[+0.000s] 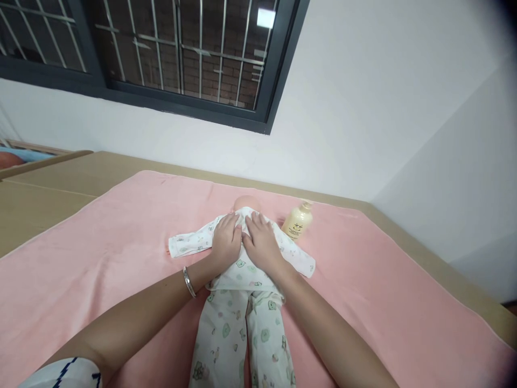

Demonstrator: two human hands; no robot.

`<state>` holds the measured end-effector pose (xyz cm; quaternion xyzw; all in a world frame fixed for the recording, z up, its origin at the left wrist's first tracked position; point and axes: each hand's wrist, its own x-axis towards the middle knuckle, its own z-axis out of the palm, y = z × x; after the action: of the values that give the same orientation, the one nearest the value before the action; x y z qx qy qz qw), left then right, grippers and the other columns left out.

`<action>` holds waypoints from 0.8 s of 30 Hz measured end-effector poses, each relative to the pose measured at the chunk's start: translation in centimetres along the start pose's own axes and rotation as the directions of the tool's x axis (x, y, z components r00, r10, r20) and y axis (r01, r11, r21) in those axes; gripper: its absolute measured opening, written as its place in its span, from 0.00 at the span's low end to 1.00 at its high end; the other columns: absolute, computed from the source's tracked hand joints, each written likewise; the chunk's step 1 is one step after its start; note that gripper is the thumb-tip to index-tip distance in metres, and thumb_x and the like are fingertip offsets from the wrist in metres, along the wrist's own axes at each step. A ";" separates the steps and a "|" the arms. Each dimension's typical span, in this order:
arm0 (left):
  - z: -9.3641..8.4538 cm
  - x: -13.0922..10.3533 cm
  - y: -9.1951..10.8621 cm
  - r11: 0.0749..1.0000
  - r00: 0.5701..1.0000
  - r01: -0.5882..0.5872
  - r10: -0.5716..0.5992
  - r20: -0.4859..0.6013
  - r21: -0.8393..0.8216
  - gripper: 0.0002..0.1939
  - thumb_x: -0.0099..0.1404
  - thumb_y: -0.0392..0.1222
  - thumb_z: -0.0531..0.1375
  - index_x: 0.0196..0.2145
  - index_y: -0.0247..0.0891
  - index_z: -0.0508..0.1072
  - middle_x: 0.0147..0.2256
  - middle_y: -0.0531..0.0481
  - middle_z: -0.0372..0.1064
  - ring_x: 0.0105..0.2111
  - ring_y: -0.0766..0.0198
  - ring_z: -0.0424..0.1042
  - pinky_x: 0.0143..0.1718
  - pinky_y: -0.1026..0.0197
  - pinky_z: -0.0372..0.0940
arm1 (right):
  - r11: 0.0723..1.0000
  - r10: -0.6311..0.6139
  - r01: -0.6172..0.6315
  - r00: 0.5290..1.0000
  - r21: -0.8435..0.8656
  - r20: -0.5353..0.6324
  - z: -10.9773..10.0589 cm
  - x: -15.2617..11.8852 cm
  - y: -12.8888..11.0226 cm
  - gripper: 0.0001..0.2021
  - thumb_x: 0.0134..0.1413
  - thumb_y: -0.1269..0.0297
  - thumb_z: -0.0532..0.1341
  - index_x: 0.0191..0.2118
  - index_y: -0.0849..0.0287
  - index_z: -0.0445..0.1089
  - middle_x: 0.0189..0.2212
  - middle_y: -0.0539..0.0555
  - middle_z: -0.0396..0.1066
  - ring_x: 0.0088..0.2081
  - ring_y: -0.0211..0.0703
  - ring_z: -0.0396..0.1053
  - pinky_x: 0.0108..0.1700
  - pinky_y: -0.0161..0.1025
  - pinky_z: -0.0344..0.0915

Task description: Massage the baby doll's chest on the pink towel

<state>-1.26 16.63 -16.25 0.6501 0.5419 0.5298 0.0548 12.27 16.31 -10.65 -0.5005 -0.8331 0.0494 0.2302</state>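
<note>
A baby doll (247,202) in a white printed top (238,272) and matching trousers (224,334) lies on a pink blanket (121,242), its legs toward me and its sleeves spread to both sides. My left hand (226,241) rests flat on the left of the doll's upper back or chest; which side faces up I cannot tell. Beside it, my right hand (260,240) lies flat on the right half, fingers stretched toward the head. Neither hand grasps anything. A yellowish pump bottle (298,220) is just past the doll's right-hand sleeve (299,258).
The blanket covers a wooden surface (60,175) that runs up to a white wall (343,108). A dark-framed window (181,102) with metal bars is above. At the far left, a wooden edge (48,161) borders something blue and orange.
</note>
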 end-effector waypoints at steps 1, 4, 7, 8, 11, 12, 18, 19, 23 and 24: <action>0.0 0.0 0.0 1.000 1.000 0.002 -0.002 -0.004 -0.012 0.21 0.72 0.41 0.45 0.55 0.32 0.70 0.56 0.37 0.69 0.58 0.52 0.66 0.62 0.44 0.59 | 1.000 -0.006 0.005 0.999 0.022 0.044 0.1 0.0 0.0 0.27 0.66 0.60 0.50 0.67 0.64 0.56 0.69 0.64 0.49 0.71 0.58 0.41 0.69 0.61 0.41; 0.0 -0.1 0.0 1.000 1.000 0.005 -0.005 -0.011 -0.031 0.21 0.73 0.42 0.45 0.55 0.34 0.70 0.55 0.38 0.69 0.57 0.52 0.66 0.62 0.44 0.60 | 0.995 0.013 -0.012 1.000 0.101 -0.016 -0.1 0.2 0.3 0.29 0.66 0.59 0.50 0.69 0.65 0.52 0.69 0.65 0.49 0.71 0.54 0.43 0.69 0.56 0.44; 0.1 -0.1 -0.1 0.999 1.000 -0.006 0.005 -0.013 -0.034 0.21 0.73 0.43 0.45 0.54 0.33 0.70 0.55 0.37 0.70 0.57 0.52 0.66 0.62 0.44 0.59 | 0.994 0.018 -0.011 0.998 0.110 -0.065 -0.2 0.2 0.5 0.29 0.66 0.61 0.51 0.68 0.65 0.53 0.69 0.65 0.49 0.71 0.54 0.43 0.69 0.56 0.44; 0.1 -0.1 -0.1 0.999 1.000 -0.011 0.011 -0.013 -0.035 0.21 0.73 0.42 0.45 0.54 0.33 0.70 0.55 0.37 0.70 0.57 0.52 0.66 0.62 0.44 0.59 | 0.995 0.012 -0.008 0.999 0.096 -0.038 -0.2 0.2 0.5 0.28 0.65 0.61 0.51 0.67 0.65 0.55 0.69 0.65 0.50 0.71 0.56 0.44 0.69 0.58 0.43; 0.1 -0.1 -0.2 0.999 1.000 -0.021 0.020 -0.017 -0.035 0.21 0.73 0.42 0.45 0.54 0.33 0.70 0.55 0.37 0.70 0.57 0.52 0.66 0.62 0.43 0.59 | 0.998 0.003 -0.003 1.000 0.069 0.009 -0.2 0.0 0.3 0.25 0.66 0.62 0.51 0.65 0.66 0.61 0.67 0.66 0.54 0.69 0.58 0.47 0.68 0.60 0.43; 0.1 -0.1 -0.2 0.999 1.000 -0.022 0.022 -0.019 -0.033 0.21 0.72 0.42 0.45 0.54 0.33 0.70 0.55 0.37 0.70 0.57 0.52 0.66 0.62 0.43 0.60 | 0.998 0.006 -0.004 1.000 0.069 -0.019 -0.3 0.0 0.3 0.25 0.66 0.62 0.50 0.64 0.66 0.61 0.67 0.66 0.53 0.69 0.56 0.48 0.68 0.59 0.44; 0.2 -0.3 0.1 0.999 1.000 -0.029 0.029 -0.007 0.017 0.19 0.70 0.39 0.47 0.53 0.34 0.69 0.55 0.38 0.69 0.57 0.51 0.66 0.62 0.43 0.59 | 1.000 -0.030 0.030 1.000 -0.011 0.006 -0.7 -0.1 0.0 0.24 0.68 0.63 0.49 0.65 0.64 0.60 0.67 0.64 0.54 0.69 0.53 0.48 0.68 0.55 0.45; 0.1 -0.2 0.3 0.999 0.999 -0.034 0.034 -0.007 0.033 0.19 0.70 0.38 0.48 0.54 0.35 0.69 0.55 0.38 0.69 0.58 0.51 0.65 0.62 0.43 0.59 | 0.998 -0.041 0.044 0.997 -0.034 0.058 -0.9 -0.2 -0.2 0.23 0.68 0.63 0.48 0.65 0.64 0.60 0.67 0.64 0.55 0.69 0.54 0.50 0.67 0.54 0.46; -1.3 0.3 2.7 0.979 0.998 0.017 -0.004 -0.067 0.202 0.22 0.65 0.35 0.53 0.56 0.33 0.64 0.55 0.35 0.65 0.58 0.47 0.63 0.59 0.42 0.60 | 0.993 -0.020 0.029 0.996 -0.112 0.082 -3.7 -1.0 -1.7 0.19 0.66 0.64 0.51 0.58 0.64 0.66 0.62 0.64 0.62 0.64 0.52 0.58 0.60 0.44 0.56; -2.0 0.5 3.6 0.961 0.999 0.036 -0.023 -0.049 0.274 0.21 0.63 0.35 0.54 0.54 0.32 0.65 0.53 0.34 0.66 0.57 0.45 0.63 0.56 0.42 0.61 | 0.991 0.003 0.010 0.996 -0.137 0.092 -4.7 -1.5 -2.1 0.17 0.66 0.64 0.51 0.53 0.63 0.69 0.57 0.63 0.68 0.59 0.51 0.63 0.56 0.42 0.59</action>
<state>-0.52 14.52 -12.76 0.6312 0.6209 0.4630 -0.0404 13.19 13.34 -6.35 -0.5109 -0.8451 0.0146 0.1567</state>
